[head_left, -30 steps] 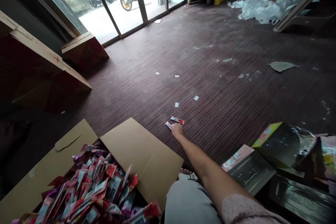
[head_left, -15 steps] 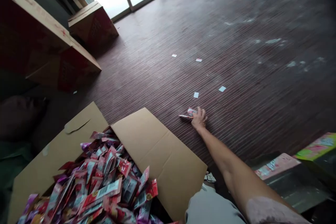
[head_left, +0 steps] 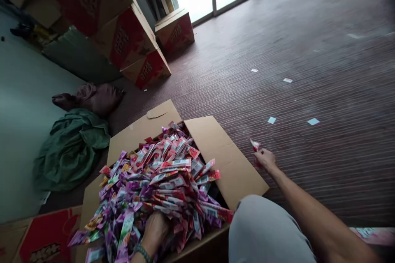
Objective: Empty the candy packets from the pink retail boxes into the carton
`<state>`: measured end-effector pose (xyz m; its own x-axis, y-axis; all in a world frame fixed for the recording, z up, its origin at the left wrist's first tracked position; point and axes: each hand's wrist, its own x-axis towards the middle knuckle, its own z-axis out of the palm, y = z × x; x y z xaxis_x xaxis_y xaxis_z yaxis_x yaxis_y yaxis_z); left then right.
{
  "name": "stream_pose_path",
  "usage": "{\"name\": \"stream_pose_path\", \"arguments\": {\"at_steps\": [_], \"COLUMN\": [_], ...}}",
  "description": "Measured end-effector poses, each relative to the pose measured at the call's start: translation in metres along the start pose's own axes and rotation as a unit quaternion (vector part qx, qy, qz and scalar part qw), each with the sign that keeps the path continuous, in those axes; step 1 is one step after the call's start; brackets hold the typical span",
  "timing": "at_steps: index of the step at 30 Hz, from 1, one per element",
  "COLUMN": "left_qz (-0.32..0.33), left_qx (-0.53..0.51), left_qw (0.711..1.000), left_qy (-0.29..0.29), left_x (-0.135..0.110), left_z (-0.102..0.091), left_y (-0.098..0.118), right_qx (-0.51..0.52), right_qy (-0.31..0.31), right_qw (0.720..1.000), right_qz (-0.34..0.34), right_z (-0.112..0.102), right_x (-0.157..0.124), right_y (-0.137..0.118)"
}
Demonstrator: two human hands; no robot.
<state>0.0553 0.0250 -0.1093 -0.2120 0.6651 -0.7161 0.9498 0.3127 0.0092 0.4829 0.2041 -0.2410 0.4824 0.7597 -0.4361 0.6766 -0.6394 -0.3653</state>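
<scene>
A large open cardboard box (head_left: pixel 225 152) is heaped with small red, pink and purple snack packets (head_left: pixel 123 191). My left hand (head_left: pixel 156 228), with a beaded bracelet at the wrist, is in the heap at the near side. Its fingers are mostly hidden beneath a fanned bundle of red packets (head_left: pixel 171 191), which it grips. To the right, beyond the box flap and above the floor, my right hand (head_left: pixel 265 158) is closed on a red and white snack packet (head_left: pixel 254 144); whether it holds more than one cannot be made out.
Small white paper pieces (head_left: pixel 313 121) lie on the striped floor (head_left: pixel 339 160). Red and brown cartons (head_left: pixel 135 45) are stacked at the far left, with another carton (head_left: pixel 175 33) near the glass doors. A green cloth (head_left: pixel 75 148) lies by the wall. My knee (head_left: pixel 265 230) is beside the box.
My right hand has come back from the floor toward the box with a packet in it. My left hand now shows in the heap. The view has swung left.
</scene>
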Motion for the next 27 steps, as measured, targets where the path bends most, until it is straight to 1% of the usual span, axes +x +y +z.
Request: {"name": "stream_pose_path", "arguments": {"at_steps": [1,2,3,5,6,7,8,9,10,11,12,13,14,15,16,17,18,20,22,24,26,27], "left_qz": [0.012,0.019,0.021,0.016,0.016,0.021,0.032,0.047,0.062,0.078,0.091,0.104,0.121,0.139,0.154,0.166,0.172,0.175,0.176,0.177,0.180,0.182], "left_qx": [0.000,0.002,0.005,0.007,-0.002,-0.022,-0.052,-0.084,-0.109,-0.123,-0.125,-0.115,-0.099,-0.082,-0.069,-0.061,-0.057,-0.057,-0.061,-0.066,-0.074,-0.079], "left_qw": [1.000,1.000,0.999,0.998,0.998,0.997,0.996,0.992,0.988,0.981,0.971,0.954,0.932,0.908,0.891,0.886,0.893,0.919,0.934,0.935,0.932,0.930], "left_qy": [0.009,0.022,0.035,0.058,0.066,0.070,0.072,0.077,0.093,0.128,0.184,0.255,0.328,0.387,0.422,0.428,0.412,0.349,0.304,0.300,0.307,0.310], "left_x": [-0.003,-0.008,-0.014,-0.029,-0.038,-0.048,-0.059,-0.069,-0.078,-0.086,-0.091,-0.092,-0.089,-0.083,-0.073,-0.061,-0.049,-0.027,-0.014,-0.010,-0.008,-0.007], "left_z": [0.003,0.006,0.008,0.013,0.014,0.015,0.015,0.013,0.011,0.007,0.003,-0.001,-0.006,-0.010,-0.013,-0.014,-0.013,-0.003,0.014,0.033,0.047,0.051], "left_y": [0.001,0.003,0.006,0.010,0.011,0.012,0.012,0.010,0.009,0.007,0.004,0.002,0.000,-0.001,-0.002,-0.003,-0.003,-0.001,0.001,0.002,0.002,0.001], "right_qx": [0.017,0.041,0.070,0.115,0.112,0.091,0.056,0.013,-0.033,-0.075,-0.110,-0.141,-0.169,-0.193,-0.214,-0.227,-0.233,-0.222,-0.207,-0.202,-0.197,-0.194], "right_qy": [0.004,0.007,0.003,-0.029,-0.046,-0.062,-0.080,-0.102,-0.123,-0.139,-0.149,-0.153,-0.152,-0.147,-0.139,-0.124,-0.100,-0.033,0.022,0.061,0.095,0.109], "right_qw": [0.999,0.996,0.988,0.953,0.937,0.925,0.916,0.906,0.895,0.879,0.861,0.842,0.826,0.814,0.808,0.808,0.813,0.823,0.828,0.826,0.824,0.824], "right_qz": [-0.032,-0.078,-0.140,-0.277,-0.328,-0.365,-0.390,-0.410,-0.428,-0.449,-0.474,-0.497,-0.515,-0.528,-0.531,-0.529,-0.525,-0.521,-0.521,-0.523,-0.523,-0.522], "right_z": [-0.017,-0.036,-0.056,-0.093,-0.108,-0.118,-0.123,-0.122,-0.117,-0.108,-0.096,-0.081,-0.065,-0.049,-0.034,-0.020,-0.007,0.012,0.025,0.036,0.048,0.054], "right_x": [-0.009,-0.021,-0.037,-0.078,-0.102,-0.128,-0.153,-0.177,-0.197,-0.214,-0.227,-0.236,-0.241,-0.245,-0.247,-0.248,-0.249,-0.252,-0.257,-0.262,-0.264,-0.263], "right_y": [-0.021,-0.046,-0.073,-0.127,-0.153,-0.177,-0.197,-0.215,-0.228,-0.239,-0.246,-0.250,-0.250,-0.247,-0.241,-0.232,-0.221,-0.196,-0.171,-0.151,-0.140,-0.138]}}
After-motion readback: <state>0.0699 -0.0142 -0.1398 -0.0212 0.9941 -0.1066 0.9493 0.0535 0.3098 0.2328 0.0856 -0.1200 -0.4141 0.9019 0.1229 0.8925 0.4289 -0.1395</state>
